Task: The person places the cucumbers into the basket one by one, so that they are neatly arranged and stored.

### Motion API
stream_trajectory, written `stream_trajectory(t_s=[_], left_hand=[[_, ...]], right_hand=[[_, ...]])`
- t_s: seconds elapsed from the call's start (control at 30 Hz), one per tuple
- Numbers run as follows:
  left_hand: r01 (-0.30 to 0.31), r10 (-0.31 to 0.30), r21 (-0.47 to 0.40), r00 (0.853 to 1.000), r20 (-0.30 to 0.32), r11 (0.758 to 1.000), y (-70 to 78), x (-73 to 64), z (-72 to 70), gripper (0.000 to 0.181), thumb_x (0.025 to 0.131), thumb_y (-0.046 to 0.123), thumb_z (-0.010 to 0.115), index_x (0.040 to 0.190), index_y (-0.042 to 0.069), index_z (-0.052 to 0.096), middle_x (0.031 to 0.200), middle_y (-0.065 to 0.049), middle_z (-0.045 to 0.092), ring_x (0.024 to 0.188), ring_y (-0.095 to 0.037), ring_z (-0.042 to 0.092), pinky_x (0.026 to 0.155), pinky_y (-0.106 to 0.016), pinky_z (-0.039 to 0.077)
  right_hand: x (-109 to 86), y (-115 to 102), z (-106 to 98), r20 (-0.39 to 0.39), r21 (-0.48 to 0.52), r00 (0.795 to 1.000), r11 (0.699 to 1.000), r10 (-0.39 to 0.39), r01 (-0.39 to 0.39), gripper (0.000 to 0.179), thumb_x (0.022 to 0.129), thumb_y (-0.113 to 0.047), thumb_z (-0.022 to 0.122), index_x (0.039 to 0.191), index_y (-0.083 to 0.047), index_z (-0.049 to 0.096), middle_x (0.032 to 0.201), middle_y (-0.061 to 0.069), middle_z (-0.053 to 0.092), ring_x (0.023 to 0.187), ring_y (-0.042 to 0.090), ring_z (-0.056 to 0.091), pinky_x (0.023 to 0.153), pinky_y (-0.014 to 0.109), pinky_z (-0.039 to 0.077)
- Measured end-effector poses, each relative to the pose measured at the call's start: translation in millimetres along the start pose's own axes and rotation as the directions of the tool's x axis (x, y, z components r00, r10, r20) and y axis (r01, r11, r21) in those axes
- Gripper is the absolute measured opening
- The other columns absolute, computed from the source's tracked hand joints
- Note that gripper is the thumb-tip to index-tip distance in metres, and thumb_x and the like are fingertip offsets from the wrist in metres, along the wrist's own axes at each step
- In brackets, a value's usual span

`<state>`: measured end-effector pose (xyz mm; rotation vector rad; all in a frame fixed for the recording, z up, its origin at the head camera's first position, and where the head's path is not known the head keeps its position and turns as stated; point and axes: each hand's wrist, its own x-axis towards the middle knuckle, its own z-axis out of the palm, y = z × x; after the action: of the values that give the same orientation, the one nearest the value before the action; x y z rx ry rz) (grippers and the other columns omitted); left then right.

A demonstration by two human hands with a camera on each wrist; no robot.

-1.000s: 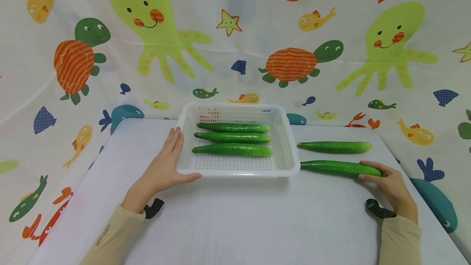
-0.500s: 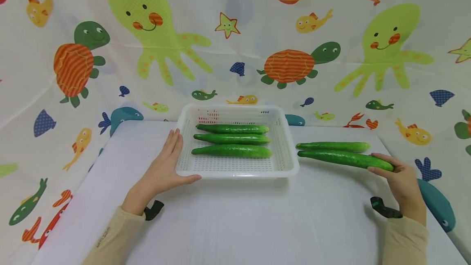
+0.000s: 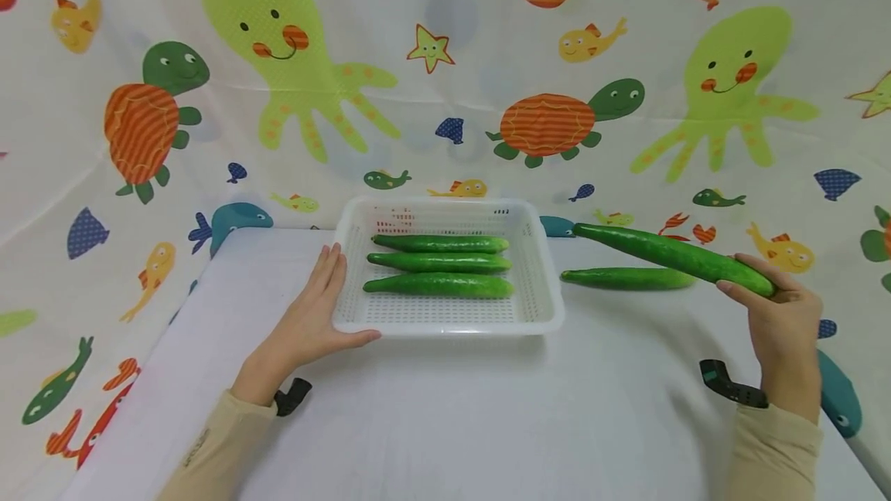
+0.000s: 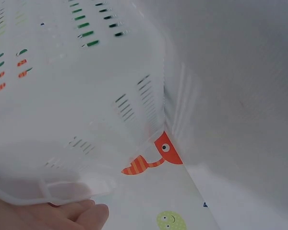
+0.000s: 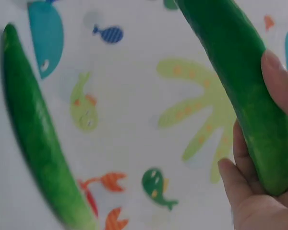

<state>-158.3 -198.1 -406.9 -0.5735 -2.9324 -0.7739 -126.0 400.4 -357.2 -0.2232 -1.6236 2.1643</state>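
The right hand (image 3: 783, 311) is pinching the blunt end of a held cucumber (image 3: 668, 252) between thumb and fingers, while the left hand (image 3: 313, 304) is spreading straight fingers along the left wall of a white basket (image 3: 445, 328), its thumb lying at the near rim. The held cucumber is hanging clear of the table (image 3: 445, 424), slanting with its narrow tip pointing leftward, toward the basket's side; the right hand is the nearer one to it. Three cucumbers (image 3: 438, 262) are lying inside the basket, side by side and running left to right. A loose cucumber (image 3: 626, 279) is resting on the table just right of the basket. The right wrist view is showing the thumb's side of the grip but no basket; the left wrist view is revealing fingertips (image 4: 93, 218) beneath the rim, hidden from the head view.
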Motion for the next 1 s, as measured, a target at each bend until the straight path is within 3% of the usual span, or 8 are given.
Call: stream_trajectory(t_s=[0.2,0.37,0.63,0.77,1.0], left_hand=[[0.002,-0.002,0.003,1.0,-0.005,1.0,0.6,0.1,-0.3,0.133,0.071,0.067,0.078,0.157,-0.003,0.005,0.166,-0.014,-0.006,0.152,-0.03,-0.008,0.113,-0.063,0.023],[-0.001,0.001,0.0,1.0,0.0,1.0,1.7,1.7,-1.2,0.133,0.071,0.067,0.077,0.157,-0.002,0.004,0.166,-0.015,-0.006,0.152,-0.03,-0.008,0.113,-0.063,0.023],[0.003,-0.003,0.001,1.0,0.005,1.0,1.5,1.6,-1.3,0.133,0.071,0.067,0.077,0.157,-0.002,0.003,0.166,-0.014,-0.007,0.151,-0.03,-0.009,0.113,-0.063,0.023],[0.005,-0.005,0.003,1.0,0.004,1.0,0.0,1.4,0.3,0.134,0.07,0.069,0.077,0.157,-0.001,0.003,0.166,-0.015,-0.006,0.152,-0.029,-0.009,0.113,-0.063,0.023],[-0.004,0.004,0.002,1.0,-0.005,1.0,-0.3,0.9,0.5,0.133,0.07,0.068,0.077,0.157,-0.002,0.005,0.166,-0.015,-0.005,0.152,-0.03,-0.008,0.112,-0.063,0.022]], right_hand=[[-0.2,-15.2,42.6,0.045,0.158,0.989,0.979,-0.137,0.129,0.05,0.08,0.028,0.062,0.128,0.014,0.059,0.133,0.014,0.048,0.124,0.022,0.044,0.096,0.022,0.048],[-2.3,-27.8,82.8,0.09,0.165,0.974,0.968,-0.207,0.19,0.05,0.077,0.03,0.063,0.125,0.016,0.06,0.129,0.018,0.05,0.118,0.025,0.05,0.095,0.025,0.05],[-8.5,-29.3,151.2,0.183,0.059,0.95,0.967,-0.253,0.246,0.047,0.073,0.021,0.075,0.118,0.014,0.065,0.117,0.02,0.061,0.101,0.027,0.058,0.077,0.022,0.056],[-13.6,-21.1,179.0,0.26,-0.021,0.932,0.963,-0.253,0.268,0.045,0.074,0.015,0.079,0.116,0.009,0.069,0.116,0.017,0.065,0.099,0.026,0.058,0.079,0.022,0.056],[-30.2,9.7,214.4,0.383,-0.131,0.912,0.968,-0.15,0.214,0.043,0.077,0.007,0.081,0.118,0.003,0.07,0.116,0.011,0.065,0.094,0.021,0.064,0.078,0.023,0.056]])
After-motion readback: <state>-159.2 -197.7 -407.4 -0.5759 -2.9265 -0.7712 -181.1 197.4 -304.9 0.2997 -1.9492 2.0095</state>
